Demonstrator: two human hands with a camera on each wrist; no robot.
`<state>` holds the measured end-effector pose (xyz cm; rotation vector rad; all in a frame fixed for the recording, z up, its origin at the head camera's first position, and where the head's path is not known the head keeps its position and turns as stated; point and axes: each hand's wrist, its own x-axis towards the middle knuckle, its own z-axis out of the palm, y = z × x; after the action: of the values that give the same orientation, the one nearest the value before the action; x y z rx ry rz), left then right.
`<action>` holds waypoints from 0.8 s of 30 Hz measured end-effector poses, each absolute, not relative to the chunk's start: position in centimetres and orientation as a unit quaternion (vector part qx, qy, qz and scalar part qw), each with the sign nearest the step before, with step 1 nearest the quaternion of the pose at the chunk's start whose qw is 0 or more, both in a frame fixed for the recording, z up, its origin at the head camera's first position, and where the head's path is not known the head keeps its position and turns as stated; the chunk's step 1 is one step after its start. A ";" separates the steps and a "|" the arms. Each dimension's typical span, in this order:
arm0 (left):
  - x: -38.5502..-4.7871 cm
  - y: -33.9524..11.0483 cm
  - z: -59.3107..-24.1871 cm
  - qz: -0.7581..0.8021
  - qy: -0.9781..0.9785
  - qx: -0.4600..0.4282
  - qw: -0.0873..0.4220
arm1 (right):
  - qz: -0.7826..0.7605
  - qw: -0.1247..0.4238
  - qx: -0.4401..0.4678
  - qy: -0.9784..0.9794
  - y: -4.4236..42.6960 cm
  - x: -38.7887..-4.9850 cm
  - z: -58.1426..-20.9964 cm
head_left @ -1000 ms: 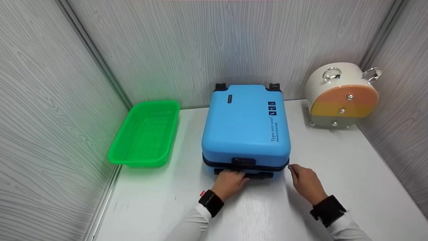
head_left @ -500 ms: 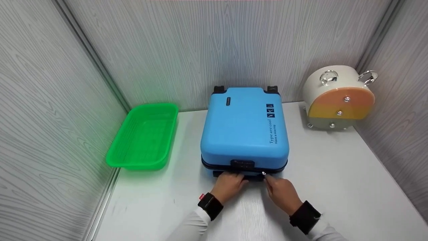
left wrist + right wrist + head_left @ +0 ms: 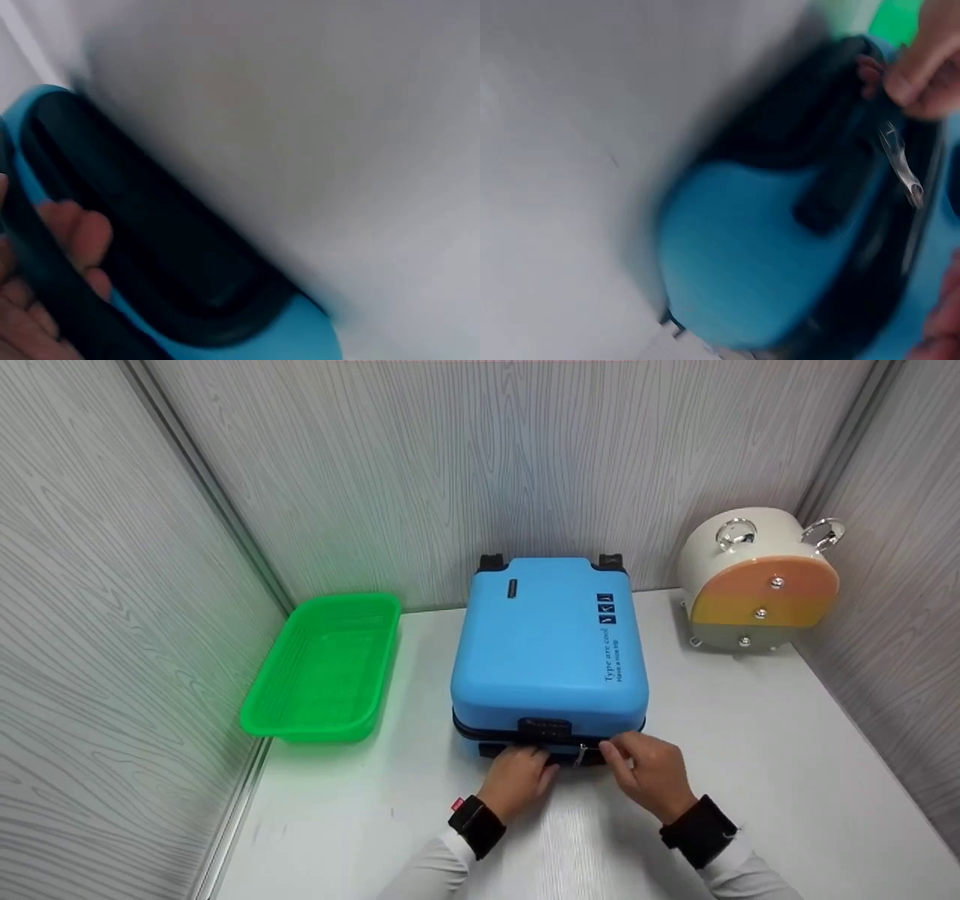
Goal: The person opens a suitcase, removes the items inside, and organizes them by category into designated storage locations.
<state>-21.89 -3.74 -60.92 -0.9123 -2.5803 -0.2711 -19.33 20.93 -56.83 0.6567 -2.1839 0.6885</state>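
A blue hard-shell suitcase (image 3: 551, 645) lies flat in the middle of the table, its wheels toward the back wall. My left hand (image 3: 516, 781) grips the black carry handle (image 3: 64, 289) on its near side, fingers curled round it in the left wrist view. A metal zipper pull (image 3: 580, 754) hangs free from the black zipper band, just right of that hand. Beside the pull, my right hand (image 3: 651, 774) is near the suitcase's front right edge with loosely bent fingers and nothing held. In the right wrist view the pull (image 3: 904, 165) shows between both hands.
A green plastic basket (image 3: 259, 729) stands on the table to the left. At the back right is a round cream container (image 3: 750, 529) with a striped orange, yellow and grey front, silver knobs and ring-like handles. Grey wood-grain walls enclose the table on three sides.
My right hand has drawn the zipper pull from the right corner leftward along the front, then let it go and shifted slightly right. My left hand keeps its grip on the carry handle.
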 end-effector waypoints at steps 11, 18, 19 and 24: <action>-20.9 -0.5 -60.4 -0.091 -0.873 -0.341 0.336 | 0.212 0.283 0.263 -0.898 21.9 -22.5 -49.5; -21.4 1.7 -60.2 -0.033 -0.903 -0.277 0.327 | 0.105 0.203 0.308 -0.924 20.9 -25.2 -48.0; -21.5 1.9 -60.2 -0.025 -0.903 -0.271 0.331 | 0.096 0.196 0.311 -0.925 20.8 -25.5 -48.0; -21.1 2.2 -60.0 -0.031 -0.901 -0.276 0.333 | 0.077 0.170 0.306 -0.934 20.5 -26.0 -48.7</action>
<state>-21.08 2.19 -60.02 -0.7218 -2.3529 -0.0820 -26.02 20.52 -48.72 0.8685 -2.6522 0.2201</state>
